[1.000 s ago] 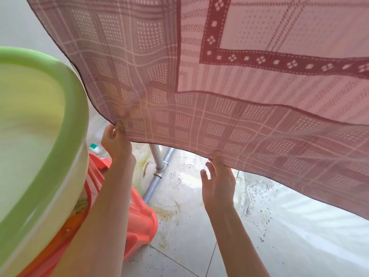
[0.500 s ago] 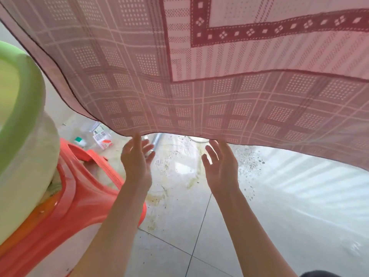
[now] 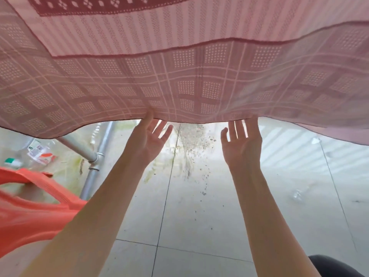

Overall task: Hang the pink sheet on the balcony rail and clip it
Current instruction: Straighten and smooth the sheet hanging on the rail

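The pink sheet [image 3: 179, 76], woven with a checked border and a dark red patterned band, hangs across the whole upper half of the view. Its lower hem runs in a wave just above my hands. My left hand [image 3: 148, 140] is raised with fingers spread, its thumb and fingertips touching the hem from below. My right hand [image 3: 242, 142] is also raised, palm up and fingers apart, its fingertips at the hem. Neither hand grips the cloth. The balcony rail and any clips are hidden.
An orange plastic stool or basket [image 3: 34, 212] stands at the lower left. A grey metal pipe [image 3: 93, 166] runs down behind it. Litter and a small bottle [image 3: 38, 150] lie on the floor at left. The tiled floor [image 3: 199, 216] has a dirt patch ahead.
My view has swung right and down, so the green basin has left the frame. My left hand has let go of the hem; both hands now spread open under the sheet's edge.
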### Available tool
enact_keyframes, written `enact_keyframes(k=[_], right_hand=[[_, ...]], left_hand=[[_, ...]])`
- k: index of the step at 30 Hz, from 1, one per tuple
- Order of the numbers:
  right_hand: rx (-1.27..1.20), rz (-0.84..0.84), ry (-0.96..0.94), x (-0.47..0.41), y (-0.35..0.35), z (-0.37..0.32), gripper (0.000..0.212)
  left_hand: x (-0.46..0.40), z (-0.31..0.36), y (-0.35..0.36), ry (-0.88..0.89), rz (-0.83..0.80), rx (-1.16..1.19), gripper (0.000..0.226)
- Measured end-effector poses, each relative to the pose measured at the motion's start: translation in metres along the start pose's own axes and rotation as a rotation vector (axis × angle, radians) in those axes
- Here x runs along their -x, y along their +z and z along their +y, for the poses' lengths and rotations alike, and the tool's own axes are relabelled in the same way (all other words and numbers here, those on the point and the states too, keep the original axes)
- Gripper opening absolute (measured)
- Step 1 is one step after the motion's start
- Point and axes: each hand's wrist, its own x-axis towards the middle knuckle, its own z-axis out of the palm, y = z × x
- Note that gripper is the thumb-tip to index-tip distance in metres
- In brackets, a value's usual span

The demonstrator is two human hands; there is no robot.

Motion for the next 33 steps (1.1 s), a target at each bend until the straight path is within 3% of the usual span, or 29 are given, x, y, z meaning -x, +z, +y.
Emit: enact_keyframes(k=[3, 5, 10, 15, 22, 26, 29, 33], right_hand=[[-0.058, 0.051, -0.079, -0.007, -0.009, -0.023, 0.012], [-0.093, 0.075, -0.129, -0.01, -0.013, -0.04, 0.003], [-0.091, 0.147, -0.184, -0.016, -0.02, -0.061, 0.005], [-0.034, 0.176, -0.192, -0.023, -0.027, -0.063, 0.011], [0.107, 0.158, -0.162, -0.033, -0.025, -0.048, 0.006], [0.162, 0.168, -0.159, -0.036, -0.03, -0.044, 0.009], [0.195, 0.179, -0.138, -0.037, -0.035, -0.041, 0.01], [0.212, 0.17, -0.117, -0.041, -0.031, -0.039, 0.013]], left_hand=[[-0.009, -0.003, 0.008, 0.025, 0.012, 0.043, 0.028], [-0.015, 0.002, 0.01, 0.068, 0.053, 0.099, 0.022], [-0.029, 0.01, 0.025, 0.118, 0.08, 0.15, 0.015], [-0.043, 0.01, 0.037, 0.11, 0.216, 0.042, 0.019], [-0.065, 0.026, 0.026, 0.165, 0.272, -0.085, 0.038], [-0.066, 0.025, 0.022, 0.156, 0.313, -0.029, 0.035], [-0.067, 0.021, 0.022, 0.143, 0.294, 0.009, 0.021], [-0.071, 0.021, 0.023, 0.162, 0.227, 0.117, 0.04]])
